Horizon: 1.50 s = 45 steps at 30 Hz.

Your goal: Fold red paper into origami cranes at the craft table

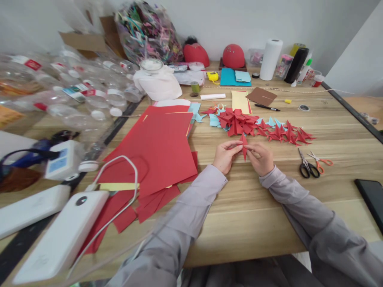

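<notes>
Between my two hands is a narrow, pointed piece of folded red paper (pixel 244 148), held upright over the wooden table. My left hand (pixel 226 156) pinches its left side with thumb and fingers. From the right, my right hand (pixel 259 156) grips the same piece with its fingertips. Just beyond my hands lies a heap of folded red paper shapes (pixel 237 120), with light blue ones (pixel 214 120) beside it. More red folded shapes (pixel 290 133) trail off to the right. Large red sheets (pixel 167 147) lie to the left.
Black-handled scissors (pixel 309 169) and orange-handled scissors (pixel 320 162) lie right of my hands. A phone (pixel 371 199) is at the right edge. White power banks (pixel 64 235) with a cable are at the lower left, plastic bottles (pixel 95 95) behind them. A black pen (pixel 267 107) lies farther back.
</notes>
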Available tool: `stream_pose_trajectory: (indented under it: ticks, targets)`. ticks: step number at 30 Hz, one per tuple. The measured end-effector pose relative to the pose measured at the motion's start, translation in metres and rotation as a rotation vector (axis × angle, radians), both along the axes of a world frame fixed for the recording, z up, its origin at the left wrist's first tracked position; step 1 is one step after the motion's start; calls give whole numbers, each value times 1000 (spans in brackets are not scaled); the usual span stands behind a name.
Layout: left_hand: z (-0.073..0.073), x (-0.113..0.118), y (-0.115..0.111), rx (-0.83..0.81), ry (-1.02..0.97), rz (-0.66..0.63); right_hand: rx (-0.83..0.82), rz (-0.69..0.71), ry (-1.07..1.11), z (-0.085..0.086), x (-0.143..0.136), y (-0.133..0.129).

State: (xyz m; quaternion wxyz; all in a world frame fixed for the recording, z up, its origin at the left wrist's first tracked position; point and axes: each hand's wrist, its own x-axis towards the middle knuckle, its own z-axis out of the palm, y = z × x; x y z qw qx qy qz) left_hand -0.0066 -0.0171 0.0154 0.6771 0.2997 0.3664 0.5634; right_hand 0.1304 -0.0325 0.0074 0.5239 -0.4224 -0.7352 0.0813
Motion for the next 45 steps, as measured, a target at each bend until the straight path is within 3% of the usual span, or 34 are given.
stream_pose_trajectory:
  ticks: [6,11,15,19,23,39,45]
  targets:
    - [-1,0,1,9,31,14,103,-76,-260,-4,4,1]
    - [0,0,1,44,59,36,119,-113,-309,-5,5,1]
    - [1,0,0,42,62,42,40,-76,-228,-4,4,1]
    - [2,0,0,33,22,28,-66,10,6,-3,2,2]
    - [4,-1,-1,10,-2,-4,-129,-1,154,-2,0,3]
    - [6,0,-2,-14,-12,1,-59,-10,62,0,1,1]
    - [6,1,-2,-11,-12,-2,-98,-8,153,-4,-1,0]
